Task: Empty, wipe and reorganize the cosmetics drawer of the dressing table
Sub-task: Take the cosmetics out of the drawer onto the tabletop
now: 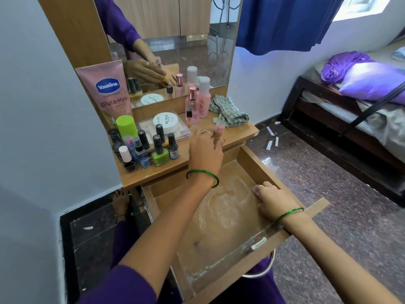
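Observation:
The wooden drawer (pixel 247 157) is pulled out and holds nothing; its floor shows white dusty smears. My left hand (pixel 205 150) is over the dressing table top (pixel 238 131), fingers pinching a small pink lipstick (pixel 219 126). My right hand (pixel 270 200) rests inside the drawer near its right wall, fingers curled, holding nothing that I can see. Several nail polish bottles (pixel 158 148) stand on the top at the left, by a pink Vaseline tube (pixel 107 91). A checked cloth (pixel 228 111) lies crumpled at the back right of the top.
Two pink bottles (pixel 198 102) and a white nail polish remover tub (pixel 166 122) on a clear box stand before the mirror (pixel 186 40). A bed (pixel 361 102) is at the right. Paper scraps (pixel 271 139) lie on the speckled floor. A stool's metal ring (pixel 263 273) is under the drawer.

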A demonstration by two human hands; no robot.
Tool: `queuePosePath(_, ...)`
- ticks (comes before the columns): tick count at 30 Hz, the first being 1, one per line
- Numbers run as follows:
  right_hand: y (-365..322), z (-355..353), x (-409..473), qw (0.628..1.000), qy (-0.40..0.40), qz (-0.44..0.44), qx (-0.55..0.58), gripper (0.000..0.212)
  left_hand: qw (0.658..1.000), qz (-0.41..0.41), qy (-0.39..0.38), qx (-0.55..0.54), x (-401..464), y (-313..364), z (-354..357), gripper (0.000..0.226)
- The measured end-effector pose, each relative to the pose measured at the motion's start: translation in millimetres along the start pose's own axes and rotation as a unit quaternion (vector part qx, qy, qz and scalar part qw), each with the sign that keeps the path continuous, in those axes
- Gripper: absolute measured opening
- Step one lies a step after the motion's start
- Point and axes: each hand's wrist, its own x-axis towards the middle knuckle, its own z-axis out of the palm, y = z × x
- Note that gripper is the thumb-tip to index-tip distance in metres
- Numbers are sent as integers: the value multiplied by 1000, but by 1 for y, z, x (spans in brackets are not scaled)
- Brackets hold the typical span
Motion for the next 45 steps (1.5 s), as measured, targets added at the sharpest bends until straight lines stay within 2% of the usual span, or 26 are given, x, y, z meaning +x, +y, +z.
queuePosePath(3, -2, -2, 1, 1000, -16, 4, 1, 13, 999, -23, 2, 27, 20, 3, 8, 17)
queuePosePath(6, -1, -2, 0, 1000, -19, 17, -9, 34, 997, -61, 7, 39, 36, 4, 12, 18)
queuePosePath(12, -2, -2, 0, 999, -27, 20, 7, 45, 990, -118, 5, 71, 55, 1, 12, 24)
queuePosePath(15, -1, -1, 1, 1000, -25, 19, 2, 41, 991, -118, 9, 67, 60, 0, 14, 22)
queuePosePath(19, -1, 2, 2, 1000, -9, 11, 15, 25, 990, -107, 6, 93, 60, -1, 14, 22)
queuePosePath(25, -3, 1, 2, 999, -41, -17, -12, 20, 988, -97, 9, 123, 57, -4, 14, 26)
queuePosePath(27, -1, 2, 4, 999, -32, -24, 16, 11, 988, -94, 12, 121, 57, -4, 14, 27)
queuePosePath(29, 3, 2, 7, 993, -24, -39, 106, 5, 989, -95, 16, 116, 56, -4, 14, 27)
queuePosePath(31, 6, -2, 8, 974, -21, -56, 217, 15, 989, -95, 22, 110, 54, -4, 14, 27)
queuePosePath(33, 10, -9, 6, 949, 7, -79, 305, 17, 990, -92, 30, 104, 50, -3, 14, 26)
queuePosePath(36, 16, -14, 2, 894, 42, -112, 432, 23, 991, -82, 43, 98, 44, -4, 14, 26)
queuePosePath(39, 18, -18, -1, 858, 61, -124, 494, 23, 993, -66, 48, 88, 37, -2, 13, 26)
queuePosePath(45, 23, -16, 3, 780, 122, -52, 611, 46, 996, -19, 57, 69, -2, 1, 15, 30)
